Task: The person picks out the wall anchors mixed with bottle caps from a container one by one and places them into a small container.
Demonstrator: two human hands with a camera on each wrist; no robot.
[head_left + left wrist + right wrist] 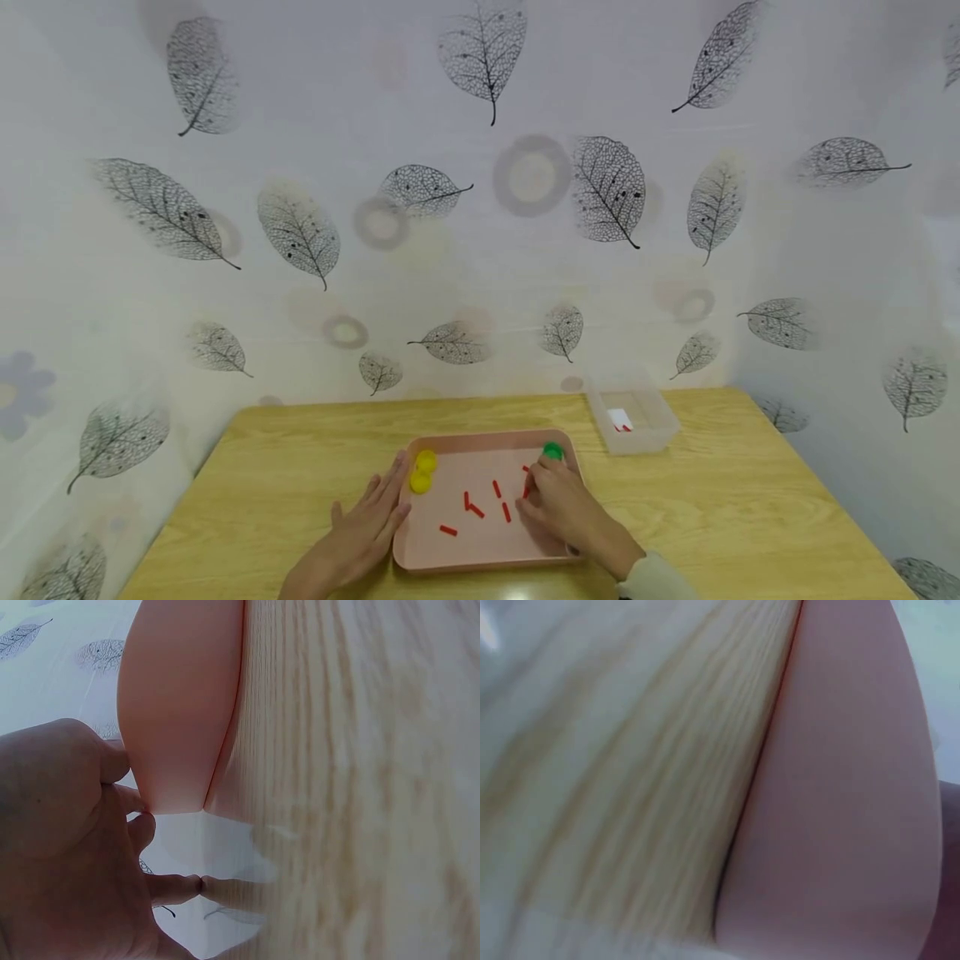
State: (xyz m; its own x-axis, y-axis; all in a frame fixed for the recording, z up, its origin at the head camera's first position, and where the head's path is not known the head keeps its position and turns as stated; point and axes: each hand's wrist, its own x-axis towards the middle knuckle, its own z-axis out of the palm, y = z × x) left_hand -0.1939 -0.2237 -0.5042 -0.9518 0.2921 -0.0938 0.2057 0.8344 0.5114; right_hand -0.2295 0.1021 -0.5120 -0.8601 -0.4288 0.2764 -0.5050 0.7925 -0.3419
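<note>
A pink tray [480, 557] lies on the table with several short red sticks [497, 489] scattered in it. Two yellow round pieces [421, 482] sit by its left rim, and a green round piece [552, 450] is in the far right corner. My left hand [360, 533] rests against the tray's left rim with its fingers extended; in the left wrist view, fingertips touch the tray wall [180, 712]. Over the right part of the tray, my right hand [562, 504] has curled fingers, with a red stick [526, 492] between thumb and index finger. The right wrist view shows mostly tray wall [840, 787].
Behind the tray at the right stands a translucent plastic box [656, 439] holding a white card [619, 418] with red marks or bits. The wooden table [720, 500] meets a leaf-patterned backdrop [480, 275] at the back and sides.
</note>
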